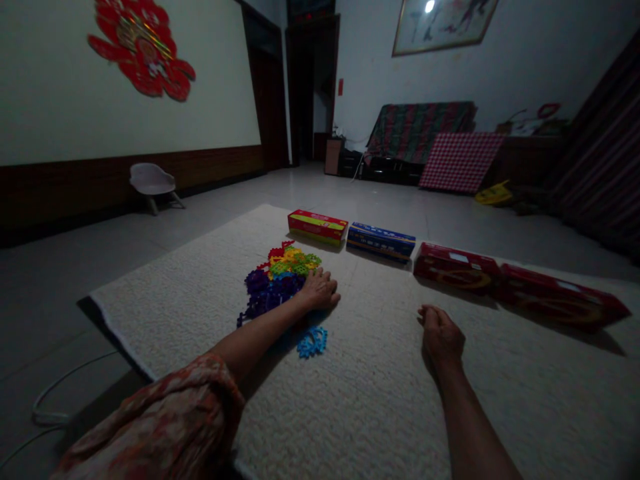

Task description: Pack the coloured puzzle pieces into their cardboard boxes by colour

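A heap of plastic gear-shaped toy pieces lies on the pale textured mat. Purple gears (270, 293) make up its near left part, yellow gears (286, 261) its top, with green gears (306, 261) to the right and a red gear (277, 253) behind. My left hand (320, 290) rests palm down at the heap's right edge, fingers bent and a little apart; what lies under the palm is hidden. Nearer to me, a light blue gear (313, 342) lies apart from the heap. My right hand (443, 335) is closed, low over the mat on the right, with nothing showing at its fingertips.
Along the mat's (370, 393) far side stand a red-and-green box (317, 227), a blue box (381, 241) and two dark red boxes (455, 269). A small chair (153, 183) stands on the floor at left. A cable (50, 419) lies beside the mat's left edge.
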The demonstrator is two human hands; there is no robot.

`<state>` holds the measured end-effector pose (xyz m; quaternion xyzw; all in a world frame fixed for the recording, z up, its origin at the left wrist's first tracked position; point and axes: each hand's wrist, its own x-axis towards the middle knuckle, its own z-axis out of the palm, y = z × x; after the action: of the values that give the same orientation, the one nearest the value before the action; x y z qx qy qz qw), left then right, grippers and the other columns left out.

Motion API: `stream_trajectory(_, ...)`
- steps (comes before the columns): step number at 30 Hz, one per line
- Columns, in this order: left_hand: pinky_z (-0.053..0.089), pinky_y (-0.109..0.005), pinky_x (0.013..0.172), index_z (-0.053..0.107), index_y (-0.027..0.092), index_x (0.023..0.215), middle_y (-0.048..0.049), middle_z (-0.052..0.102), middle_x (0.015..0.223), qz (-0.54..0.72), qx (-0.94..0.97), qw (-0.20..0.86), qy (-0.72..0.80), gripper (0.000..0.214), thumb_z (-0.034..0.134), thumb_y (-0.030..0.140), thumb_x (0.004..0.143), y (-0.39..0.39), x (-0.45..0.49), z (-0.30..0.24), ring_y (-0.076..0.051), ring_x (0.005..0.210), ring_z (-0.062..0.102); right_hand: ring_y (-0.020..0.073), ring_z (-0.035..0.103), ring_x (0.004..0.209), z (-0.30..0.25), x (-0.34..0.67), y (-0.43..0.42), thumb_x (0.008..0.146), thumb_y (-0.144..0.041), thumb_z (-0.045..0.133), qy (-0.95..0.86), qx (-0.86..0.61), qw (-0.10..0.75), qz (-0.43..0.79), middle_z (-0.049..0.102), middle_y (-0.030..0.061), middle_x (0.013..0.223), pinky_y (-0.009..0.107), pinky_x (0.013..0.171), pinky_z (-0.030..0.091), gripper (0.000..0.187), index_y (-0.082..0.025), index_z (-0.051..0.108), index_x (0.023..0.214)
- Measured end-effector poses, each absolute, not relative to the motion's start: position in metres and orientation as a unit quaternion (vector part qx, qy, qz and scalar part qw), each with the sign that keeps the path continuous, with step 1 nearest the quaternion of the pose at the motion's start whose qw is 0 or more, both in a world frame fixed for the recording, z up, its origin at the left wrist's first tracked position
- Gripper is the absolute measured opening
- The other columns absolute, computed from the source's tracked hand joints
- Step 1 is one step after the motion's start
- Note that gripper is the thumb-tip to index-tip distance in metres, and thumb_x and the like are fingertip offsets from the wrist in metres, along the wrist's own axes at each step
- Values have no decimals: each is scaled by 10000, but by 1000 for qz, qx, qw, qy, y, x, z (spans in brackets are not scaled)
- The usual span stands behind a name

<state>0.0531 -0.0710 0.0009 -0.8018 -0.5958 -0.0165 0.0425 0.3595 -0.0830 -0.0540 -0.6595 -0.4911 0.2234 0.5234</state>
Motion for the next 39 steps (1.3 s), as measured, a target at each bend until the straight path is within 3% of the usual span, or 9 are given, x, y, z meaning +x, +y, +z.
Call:
stream_trajectory(17,394,-496,1052,758,210,1055,-132,696,1258,4,-707,77,-703,344,528,432,930,-41,-50,7,-344,1271,542,302,742,920,-52,358,-83,780,-477,488,-478,-674,513,233,779,137,1007,446,890,537,454,-166,739,995)
stream_trajectory(24,396,-525,1036,740,147,1125,-204,660,1265,-14,-666,101,-739,314,566,290,905,-9,-75,20,-389,1262,537,299,729,915,-38,353,-91,774,-482,481,-485,-681,500,226,780,149,985,416,852,530,486,-140,746,997)
stream_trajectory(28,373,-503,1075,716,176,1202,-174,634,1304,-37,-702,90,-705,376,549,395,946,25,-47,19,-361,1284,502,298,733,935,-41,353,-90,767,-490,493,-478,-680,501,239,777,147,1013,415,865,536,477,-149,735,997)
stream_trajectory(33,347,-517,1129,599,305,1386,-95,532,1498,-24,-745,44,-665,514,596,512,916,58,-23,8,-338,1387,420,322,735,991,-38,351,-90,764,-486,506,-458,-691,496,258,772,154,1052,466,959,513,454,-158,718,996)
stream_trajectory(39,399,-569,1091,616,275,1385,-136,555,1497,22,-720,-8,-693,574,518,596,919,70,-48,5,-389,1372,481,351,727,1025,-33,351,-91,765,-453,514,-457,-707,478,252,782,168,1029,505,978,502,421,-159,727,979)
